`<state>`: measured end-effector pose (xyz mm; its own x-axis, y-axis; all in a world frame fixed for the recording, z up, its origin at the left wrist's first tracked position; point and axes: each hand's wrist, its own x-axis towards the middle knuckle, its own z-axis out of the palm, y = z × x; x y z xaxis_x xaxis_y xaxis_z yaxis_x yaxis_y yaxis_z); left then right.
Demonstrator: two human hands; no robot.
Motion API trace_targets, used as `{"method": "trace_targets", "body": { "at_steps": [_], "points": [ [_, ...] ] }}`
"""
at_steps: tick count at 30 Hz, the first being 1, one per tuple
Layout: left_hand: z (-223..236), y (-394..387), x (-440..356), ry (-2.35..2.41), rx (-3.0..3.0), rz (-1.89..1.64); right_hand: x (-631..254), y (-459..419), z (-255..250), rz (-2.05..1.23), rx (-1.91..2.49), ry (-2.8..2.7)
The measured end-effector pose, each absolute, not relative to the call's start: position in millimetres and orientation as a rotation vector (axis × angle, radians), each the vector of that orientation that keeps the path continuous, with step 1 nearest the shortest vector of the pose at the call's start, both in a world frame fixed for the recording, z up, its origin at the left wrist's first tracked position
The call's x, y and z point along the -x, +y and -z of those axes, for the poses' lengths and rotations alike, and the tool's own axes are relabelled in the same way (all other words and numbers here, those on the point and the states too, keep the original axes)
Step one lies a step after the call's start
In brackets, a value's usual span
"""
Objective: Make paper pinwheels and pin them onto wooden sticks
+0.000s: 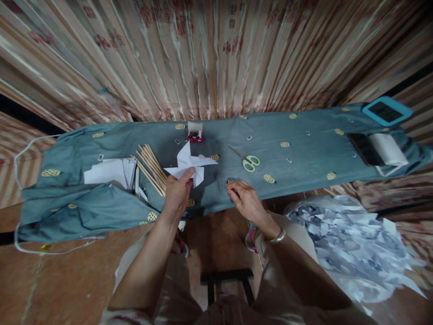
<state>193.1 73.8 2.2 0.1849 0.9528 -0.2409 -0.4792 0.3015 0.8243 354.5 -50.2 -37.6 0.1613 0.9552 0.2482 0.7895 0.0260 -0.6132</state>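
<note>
A white paper pinwheel (185,159) is pinched in my left hand (176,193), the thumb pressed on its face near the middle. My right hand (247,201) hovers by the near edge of the cloth, thumb and fingers drawn together; whatever is between them is too small to make out. Just beyond the pinwheel stands a small red open box (195,139) of dark little pieces. Scissors (251,163) with light green handles lie past my right hand. Several thin wooden sticks (149,164) rest left of the pinwheel.
A stack of white paper (110,172) lies left on the green cloth (304,155). At the right end are a blue-framed device (387,111), a dark phone (365,149) and a white roll-like object (389,149). A bag of white paper pieces (352,246) stands on the floor at right.
</note>
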Motion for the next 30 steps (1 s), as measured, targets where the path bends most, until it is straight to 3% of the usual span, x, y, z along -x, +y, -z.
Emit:
{"method": "trace_targets", "body": {
  "at_steps": [7,15,25,30],
  "points": [
    [-6,78,-186,0.850,-0.647,-1.172,-347,-48,53,-0.060,1.795,-1.872],
    [-13,81,-173,0.847,-0.629,-1.217,-356,-6,38,-0.458,1.768,-1.344],
    [-13,78,-172,0.909,-0.563,-1.161,-352,168,1,-0.381,1.758,-1.395],
    [-13,76,-171,0.909,-0.536,-1.144,-352,149,-4,-0.549,1.589,-1.119]
  ]
}}
